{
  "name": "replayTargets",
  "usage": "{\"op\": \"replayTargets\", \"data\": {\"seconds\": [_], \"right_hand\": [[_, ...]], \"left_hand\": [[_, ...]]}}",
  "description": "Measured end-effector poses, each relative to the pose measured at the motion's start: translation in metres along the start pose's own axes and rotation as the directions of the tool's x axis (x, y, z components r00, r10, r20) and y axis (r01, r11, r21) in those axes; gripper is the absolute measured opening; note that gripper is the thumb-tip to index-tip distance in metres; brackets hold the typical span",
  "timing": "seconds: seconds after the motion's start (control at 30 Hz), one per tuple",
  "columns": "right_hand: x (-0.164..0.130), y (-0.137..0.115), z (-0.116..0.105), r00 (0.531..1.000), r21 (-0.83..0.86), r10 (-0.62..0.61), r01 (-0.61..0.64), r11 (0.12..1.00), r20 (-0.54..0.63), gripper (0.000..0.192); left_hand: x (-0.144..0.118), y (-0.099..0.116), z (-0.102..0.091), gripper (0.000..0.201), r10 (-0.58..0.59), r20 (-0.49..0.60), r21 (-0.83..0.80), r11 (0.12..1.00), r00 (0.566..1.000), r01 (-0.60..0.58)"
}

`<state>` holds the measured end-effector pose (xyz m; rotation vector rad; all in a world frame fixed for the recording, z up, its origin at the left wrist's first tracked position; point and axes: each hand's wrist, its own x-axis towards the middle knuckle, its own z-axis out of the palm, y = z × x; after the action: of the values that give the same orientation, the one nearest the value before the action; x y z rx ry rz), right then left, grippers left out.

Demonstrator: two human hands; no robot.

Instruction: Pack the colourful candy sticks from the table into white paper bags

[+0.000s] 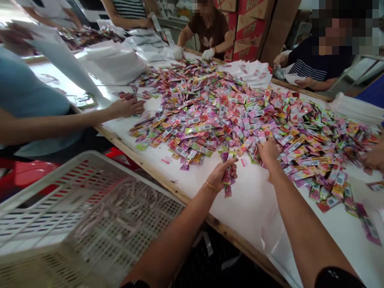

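Note:
Small colourful sachets (204,132) in pink, purple, orange and green lie in a wide heap across the white table (243,192). My left hand (221,174) is closed around a few sachets (228,176), held just above the table at the heap's near edge. A thin gold bracelet circles that wrist. My right hand (268,152) reaches into the near side of the heap, its fingers closed on a pinkish sachet (262,138). Part of its fingers is hidden behind the hand itself.
A white perforated crate (90,158) holding clear strips stands at the table's left edge. A clear plastic bag (279,236) lies by my right forearm. White bag stacks (111,60) sit at the back left. Co-workers' hands (129,106) work around the table. Red cartons (252,28) stand behind.

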<state>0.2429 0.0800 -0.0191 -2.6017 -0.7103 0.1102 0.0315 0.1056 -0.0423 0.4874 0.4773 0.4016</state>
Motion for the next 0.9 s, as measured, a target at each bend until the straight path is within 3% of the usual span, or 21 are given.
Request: {"op": "replayTargets", "data": {"seconds": [0.13,0.27,0.33,0.4,0.43,0.47,0.53,0.77,0.9], "right_hand": [[-0.03,0.021,-0.005,0.972,0.124,-0.027,-0.003,0.992,0.233,0.02],[-0.079,0.034,-0.016,0.886,0.334,-0.019,-0.155,0.93,0.464,0.016],[-0.1,0.037,-0.024,0.78,0.519,-0.014,-0.403,0.754,0.625,0.014],[-0.115,0.041,-0.031,0.655,0.596,-0.042,-0.657,0.461,0.755,0.016],[-0.12,0.043,-0.034,0.614,0.591,-0.056,-0.725,0.353,0.787,0.016],[-0.125,0.044,-0.035,0.599,0.584,-0.056,-0.749,0.313,0.798,0.015],[-0.133,0.046,-0.036,0.611,0.588,-0.04,-0.74,0.327,0.791,0.012],[-0.15,0.046,-0.023,0.767,0.667,0.005,-0.561,0.49,0.641,0.032],[-0.15,0.047,-0.016,0.829,0.62,0.027,-0.44,0.649,0.559,0.028]], "left_hand": [[0.0,-0.001,0.004,0.044,-0.007,-0.025,0.012,1.0,1.0,0.008],[-0.001,-0.002,0.003,0.036,-0.004,-0.079,0.017,1.0,0.997,0.006],[-0.005,-0.004,0.003,0.034,0.018,-0.085,0.038,0.999,0.996,-0.015],[-0.01,-0.009,0.004,0.035,0.044,-0.1,0.105,0.994,0.994,-0.033],[-0.013,-0.012,0.005,0.037,0.055,-0.105,0.146,0.989,0.993,-0.039],[-0.016,-0.016,0.006,0.038,0.063,-0.105,0.18,0.983,0.992,-0.043],[-0.022,-0.023,0.008,0.041,0.078,-0.101,0.231,0.971,0.992,-0.053],[-0.029,-0.033,0.008,0.04,0.137,-0.234,0.291,0.954,0.963,-0.065],[-0.029,-0.038,0.011,0.037,0.172,-0.268,0.38,0.923,0.948,-0.06]]}}
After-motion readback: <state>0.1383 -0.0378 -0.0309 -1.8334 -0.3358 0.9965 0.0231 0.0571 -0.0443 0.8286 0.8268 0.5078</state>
